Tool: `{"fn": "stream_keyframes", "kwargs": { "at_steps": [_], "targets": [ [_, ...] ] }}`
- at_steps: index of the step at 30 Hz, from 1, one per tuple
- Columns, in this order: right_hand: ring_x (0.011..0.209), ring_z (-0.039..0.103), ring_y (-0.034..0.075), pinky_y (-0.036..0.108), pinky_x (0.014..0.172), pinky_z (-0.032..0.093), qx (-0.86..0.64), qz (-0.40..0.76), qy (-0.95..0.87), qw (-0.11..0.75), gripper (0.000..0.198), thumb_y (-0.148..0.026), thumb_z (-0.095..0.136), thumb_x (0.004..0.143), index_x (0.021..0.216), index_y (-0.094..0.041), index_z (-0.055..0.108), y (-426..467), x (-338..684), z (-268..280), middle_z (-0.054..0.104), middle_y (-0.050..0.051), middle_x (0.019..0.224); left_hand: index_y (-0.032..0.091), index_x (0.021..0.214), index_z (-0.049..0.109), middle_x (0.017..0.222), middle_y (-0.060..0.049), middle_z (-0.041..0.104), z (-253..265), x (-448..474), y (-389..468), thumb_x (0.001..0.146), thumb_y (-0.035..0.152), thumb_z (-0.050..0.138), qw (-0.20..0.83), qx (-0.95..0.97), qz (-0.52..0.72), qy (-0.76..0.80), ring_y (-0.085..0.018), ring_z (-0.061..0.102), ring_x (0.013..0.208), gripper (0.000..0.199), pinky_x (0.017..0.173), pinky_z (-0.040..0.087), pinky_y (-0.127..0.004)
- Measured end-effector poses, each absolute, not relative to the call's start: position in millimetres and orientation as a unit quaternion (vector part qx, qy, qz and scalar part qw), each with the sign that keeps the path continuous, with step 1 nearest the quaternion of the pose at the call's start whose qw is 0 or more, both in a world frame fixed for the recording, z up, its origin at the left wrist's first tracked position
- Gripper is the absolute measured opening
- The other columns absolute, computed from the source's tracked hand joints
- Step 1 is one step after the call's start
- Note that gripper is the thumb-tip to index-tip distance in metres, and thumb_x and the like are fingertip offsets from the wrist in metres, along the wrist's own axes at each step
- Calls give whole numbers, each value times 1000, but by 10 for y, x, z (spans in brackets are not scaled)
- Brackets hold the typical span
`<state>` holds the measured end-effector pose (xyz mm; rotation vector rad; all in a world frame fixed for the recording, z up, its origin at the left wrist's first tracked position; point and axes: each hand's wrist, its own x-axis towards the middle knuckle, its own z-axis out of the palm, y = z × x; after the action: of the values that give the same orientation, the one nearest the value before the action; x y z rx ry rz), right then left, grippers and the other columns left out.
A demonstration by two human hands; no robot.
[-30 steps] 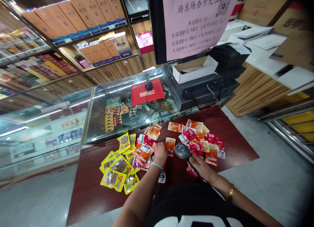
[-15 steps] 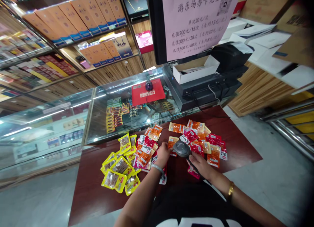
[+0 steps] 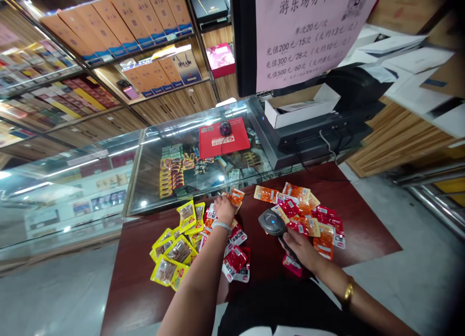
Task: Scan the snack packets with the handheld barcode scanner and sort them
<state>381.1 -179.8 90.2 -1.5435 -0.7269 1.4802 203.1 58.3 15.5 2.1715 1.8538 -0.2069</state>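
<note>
My right hand (image 3: 298,246) is wrapped round the handle of a dark grey barcode scanner (image 3: 272,222), its head held above the table. A small blue light glows on the scanner's top. My left hand (image 3: 224,210) reaches over the middle pile, fingers loosely apart and touching the packets. Beside its fingertips lies an orange snack packet (image 3: 236,198). Red-and-white snack packets (image 3: 237,259) lie nearer me, and yellow snack packets (image 3: 178,250) are heaped to the left. Orange and red packets (image 3: 304,225) form a pile beyond my right hand; a pink-red packet (image 3: 292,266) lies below it.
The dark red tabletop (image 3: 269,268) adjoins a glass display counter (image 3: 152,181) with a red mat (image 3: 240,142) and a mouse (image 3: 225,128). A monitor bearing a pink sign (image 3: 312,45) and a white open box (image 3: 301,108) stand at the back right. Shelves of boxes line the left.
My left hand has moved left and away from me, from beside the scanner to the middle pile. The scanner stays in my right hand. The view has shifted slightly.
</note>
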Motion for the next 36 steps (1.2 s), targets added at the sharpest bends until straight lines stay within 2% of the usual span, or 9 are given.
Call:
{"fn": "stream_keyframes", "kwargs": {
  "at_steps": [3, 6, 11, 17, 24, 27, 29, 32, 36],
  "targets": [
    [49, 44, 12, 26, 48, 34, -616, 594, -291, 428, 53, -74, 47, 88, 83, -22, 52, -1780, 3809, 839, 49, -4, 63, 16, 115, 59, 122, -18, 63, 88, 1982, 599, 81, 34, 68, 189, 752, -68, 628, -32, 55, 119, 39, 96, 41, -39],
    [50, 45, 12, 26, 49, 35, -610, 597, -298, 427, 49, -70, 46, 91, 85, -22, 52, -1759, 3807, 770, 50, -4, 65, 18, 108, 59, 102, -12, 70, -15, 1991, 503, 87, 31, 61, 333, 682, -11, 651, -24, 66, 96, 24, 82, 46, -32],
    [48, 45, 12, 26, 47, 35, -606, 604, -314, 411, 51, -72, 45, 90, 87, -22, 54, -1717, 3787, 757, 51, -4, 63, 17, 102, 59, 83, -4, 69, -195, 2085, 217, 86, 37, 62, 531, 534, 143, 642, -16, 65, 71, 26, 69, 50, -27],
    [46, 42, 11, 24, 44, 34, -610, 605, -326, 395, 53, -75, 42, 89, 80, -23, 50, -1720, 3746, 841, 47, -5, 60, 16, 98, 62, 92, -9, 70, -195, 2189, 36, 86, 27, 58, 541, 538, 203, 613, -17, 66, 83, 16, 72, 52, -26],
    [48, 45, 12, 24, 43, 37, -631, 591, -308, 396, 55, -78, 44, 85, 77, -23, 49, -1791, 3746, 820, 49, -4, 61, 16, 94, 67, 86, -5, 72, -166, 2495, -176, 85, 38, 64, 616, 578, 143, 516, -17, 66, 77, 25, 72, 52, -27],
    [48, 44, 13, 25, 43, 37, -632, 592, -305, 396, 54, -77, 45, 86, 80, -23, 50, -1817, 3753, 786, 48, -4, 61, 17, 94, 70, 92, -6, 73, -78, 2440, -46, 85, 37, 64, 546, 655, 109, 511, -19, 67, 86, 22, 81, 51, -30],
    [48, 44, 12, 25, 45, 38, -627, 597, -302, 400, 53, -76, 45, 87, 82, -23, 51, -1837, 3753, 773, 49, -5, 62, 18, 102, 69, 107, -10, 71, 15, 2274, 162, 85, 34, 64, 402, 702, 106, 578, -23, 64, 102, 24, 93, 47, -35],
    [48, 43, 12, 25, 45, 39, -625, 601, -287, 407, 53, -75, 47, 86, 83, -23, 52, -1875, 3751, 760, 48, -5, 62, 13, 121, 60, 125, -20, 61, 122, 1973, 522, 81, 39, 69, 194, 709, 42, 677, -35, 54, 120, 49, 102, 40, -45],
    [47, 45, 12, 26, 44, 41, -631, 597, -286, 405, 55, -77, 47, 84, 87, -23, 54, -1910, 3754, 754, 47, -5, 61, 16, 119, 59, 125, -19, 60, 123, 1788, 827, 77, 46, 70, 156, 733, -73, 659, -37, 52, 122, 53, 97, 41, -44]
  ]
}}
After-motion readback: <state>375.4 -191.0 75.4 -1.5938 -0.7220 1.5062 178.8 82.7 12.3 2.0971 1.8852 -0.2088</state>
